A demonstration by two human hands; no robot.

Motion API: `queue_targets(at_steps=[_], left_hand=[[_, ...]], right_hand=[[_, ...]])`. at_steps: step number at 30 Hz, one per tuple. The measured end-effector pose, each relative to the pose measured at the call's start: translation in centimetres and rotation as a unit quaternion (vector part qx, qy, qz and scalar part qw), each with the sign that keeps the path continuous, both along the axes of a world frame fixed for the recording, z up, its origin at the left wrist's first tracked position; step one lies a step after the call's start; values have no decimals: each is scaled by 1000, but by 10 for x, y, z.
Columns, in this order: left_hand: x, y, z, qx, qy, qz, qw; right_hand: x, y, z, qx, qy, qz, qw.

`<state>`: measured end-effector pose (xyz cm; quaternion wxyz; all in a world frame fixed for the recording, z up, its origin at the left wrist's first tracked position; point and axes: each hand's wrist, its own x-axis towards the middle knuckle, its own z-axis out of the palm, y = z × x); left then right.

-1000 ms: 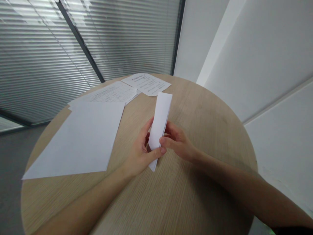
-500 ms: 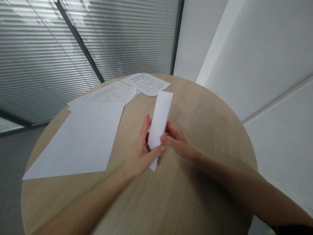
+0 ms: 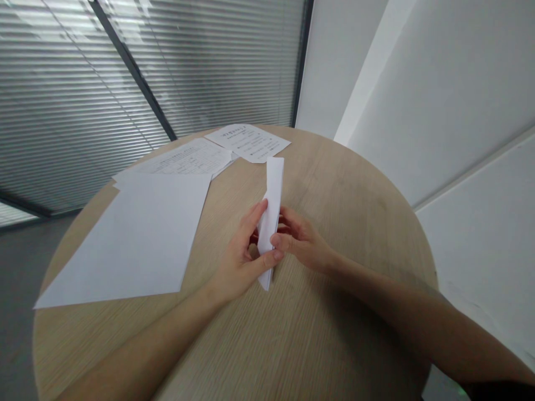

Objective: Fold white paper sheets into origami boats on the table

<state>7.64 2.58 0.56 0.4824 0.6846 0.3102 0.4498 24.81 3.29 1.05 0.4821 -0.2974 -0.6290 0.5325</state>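
A narrow strip of folded white paper (image 3: pixel 273 189) is held up over the middle of the table, its long side pointing away from me. My left hand (image 3: pixel 241 257) grips it from the left, thumb across its near part and index finger along its left edge. From the right, my right hand (image 3: pixel 303 242) pinches the paper's right edge, with the thumb in front and the other fingers curled behind. The two thumbs are close together. Part of the fingers behind the paper is hidden.
On the round wooden table (image 3: pixel 343 200), a large blank white sheet (image 3: pixel 134 239) lies to the left. Behind it are printed sheets (image 3: pixel 188 159) and another printed page (image 3: pixel 251 142) near the far edge. A window with blinds (image 3: pixel 234 61) and a white wall (image 3: pixel 451 83) stand beyond.
The folded paper has turned in my hands, so its face looks narrower and its far end sits further left. My left index finger now lies against the paper.
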Motion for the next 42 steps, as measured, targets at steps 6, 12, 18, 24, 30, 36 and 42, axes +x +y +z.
queue_targets(at_steps=[6,12,18,24,30,36,42], left_hand=[[0,1,-5,-51,-20,-30,998],[0,1,-4,-66,-26,-30,997],[0,2,-6,-75,-46,-38,995],[1,2,-2,-103,-70,-60,990],[2,3,1,-119,-80,-52,988],[2,4,1,-132,-95,-51,985],[5,3,4,-144,-105,-67,982]], right_hand=[[-1,0,-1,-2,-6,-10,1000],[-1,-1,-1,-1,-10,-15,1000],[1,-1,-3,-10,-14,-19,1000],[2,-1,-3,-38,-10,-19,999],[2,2,-4,-59,2,-8,998],[1,3,-7,-83,11,0,997],[1,3,-3,-90,7,5,996]])
